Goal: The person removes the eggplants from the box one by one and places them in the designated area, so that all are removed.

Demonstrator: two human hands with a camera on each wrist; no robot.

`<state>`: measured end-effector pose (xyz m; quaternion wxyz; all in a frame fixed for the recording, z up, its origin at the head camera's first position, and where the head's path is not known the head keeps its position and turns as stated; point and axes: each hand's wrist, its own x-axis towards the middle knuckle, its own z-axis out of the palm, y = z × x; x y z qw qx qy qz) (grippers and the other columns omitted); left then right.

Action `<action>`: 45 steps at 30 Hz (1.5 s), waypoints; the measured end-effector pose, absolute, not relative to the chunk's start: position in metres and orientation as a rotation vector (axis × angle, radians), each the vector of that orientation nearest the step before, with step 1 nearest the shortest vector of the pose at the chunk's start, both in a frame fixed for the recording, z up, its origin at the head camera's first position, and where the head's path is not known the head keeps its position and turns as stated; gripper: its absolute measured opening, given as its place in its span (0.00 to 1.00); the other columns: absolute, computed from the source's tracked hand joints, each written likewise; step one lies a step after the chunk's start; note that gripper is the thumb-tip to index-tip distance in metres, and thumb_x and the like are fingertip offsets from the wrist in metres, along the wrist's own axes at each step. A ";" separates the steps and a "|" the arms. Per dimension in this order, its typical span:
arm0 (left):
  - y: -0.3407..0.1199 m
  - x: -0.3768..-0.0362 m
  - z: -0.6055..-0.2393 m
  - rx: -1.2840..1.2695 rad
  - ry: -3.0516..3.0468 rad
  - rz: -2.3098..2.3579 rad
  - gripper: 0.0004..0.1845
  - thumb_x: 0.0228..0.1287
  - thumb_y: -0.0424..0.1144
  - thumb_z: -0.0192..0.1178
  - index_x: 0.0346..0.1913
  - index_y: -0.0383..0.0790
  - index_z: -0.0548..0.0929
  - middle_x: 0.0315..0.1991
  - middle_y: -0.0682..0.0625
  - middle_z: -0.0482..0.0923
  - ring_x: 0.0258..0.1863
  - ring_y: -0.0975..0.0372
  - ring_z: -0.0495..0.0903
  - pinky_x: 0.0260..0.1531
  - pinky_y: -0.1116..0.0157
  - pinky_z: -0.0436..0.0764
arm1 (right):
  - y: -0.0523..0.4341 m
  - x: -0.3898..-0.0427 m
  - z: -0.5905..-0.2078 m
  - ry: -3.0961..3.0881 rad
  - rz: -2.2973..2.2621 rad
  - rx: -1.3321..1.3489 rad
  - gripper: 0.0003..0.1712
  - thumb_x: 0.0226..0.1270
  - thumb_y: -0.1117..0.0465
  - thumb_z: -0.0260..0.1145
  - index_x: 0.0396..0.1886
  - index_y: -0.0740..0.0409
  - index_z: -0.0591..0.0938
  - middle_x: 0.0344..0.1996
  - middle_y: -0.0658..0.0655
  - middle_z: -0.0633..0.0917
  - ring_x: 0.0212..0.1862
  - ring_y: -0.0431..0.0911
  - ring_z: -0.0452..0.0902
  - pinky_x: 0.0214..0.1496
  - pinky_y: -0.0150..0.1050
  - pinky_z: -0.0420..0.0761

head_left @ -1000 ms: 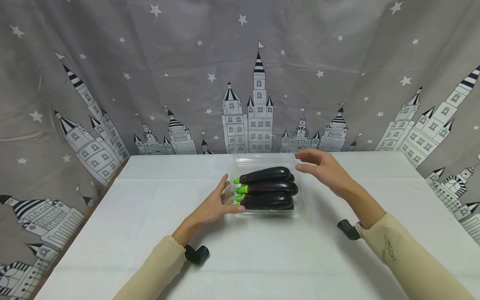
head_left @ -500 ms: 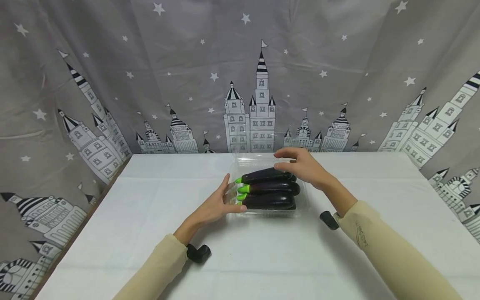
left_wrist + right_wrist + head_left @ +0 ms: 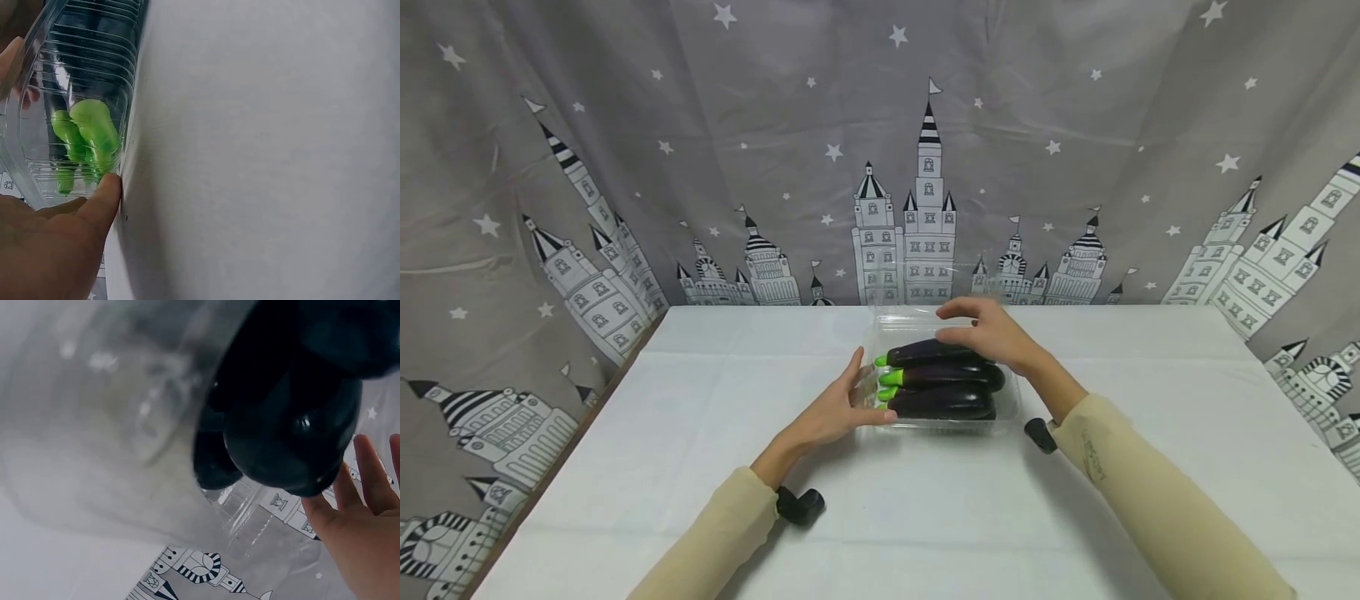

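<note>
As hands (image 3: 823, 414) (image 3: 996, 335) flank eggplants (image 3: 943, 402) (perhaps touching), tabletop (image 3: 925, 508) spreads.

Head view: right hand (image 3: 988, 333) hides end of back eggplant (image 3: 916, 352); writing (image 3: 1092, 457) on right sleeve (image 3: 1165, 508) too small to read; both sleeves cut by bottom edge. Left wrist view: left hand (image 3: 56, 247) cut off at left edge. Right wrist view: clear container (image 3: 119, 419) blurred.

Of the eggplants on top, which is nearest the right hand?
The rear eggplant: in the head view the right hand partly hides its stemless end, while the middle eggplant and front eggplant lie closer to the person.
</note>
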<state>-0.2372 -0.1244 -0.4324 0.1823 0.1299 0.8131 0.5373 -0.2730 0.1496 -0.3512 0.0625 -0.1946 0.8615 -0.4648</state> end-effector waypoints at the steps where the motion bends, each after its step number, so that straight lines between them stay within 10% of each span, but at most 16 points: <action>1: -0.124 -0.237 -0.432 0.368 2.293 1.518 0.67 0.52 0.52 0.75 0.80 0.49 0.33 0.78 0.46 0.48 0.75 0.50 0.52 0.70 0.47 0.57 | 0.149 -0.274 -0.352 2.615 -1.385 -0.587 0.26 0.67 0.57 0.66 0.62 0.63 0.77 0.61 0.63 0.77 0.67 0.56 0.67 0.70 0.59 0.61; 45: -0.125 -0.238 -0.435 0.397 2.264 1.523 0.65 0.55 0.50 0.74 0.79 0.48 0.31 0.78 0.41 0.46 0.75 0.48 0.51 0.71 0.49 0.54 | 0.142 -0.279 -0.377 2.679 -1.139 -0.760 0.21 0.69 0.64 0.63 0.61 0.64 0.80 0.59 0.64 0.80 0.61 0.59 0.74 0.65 0.59 0.68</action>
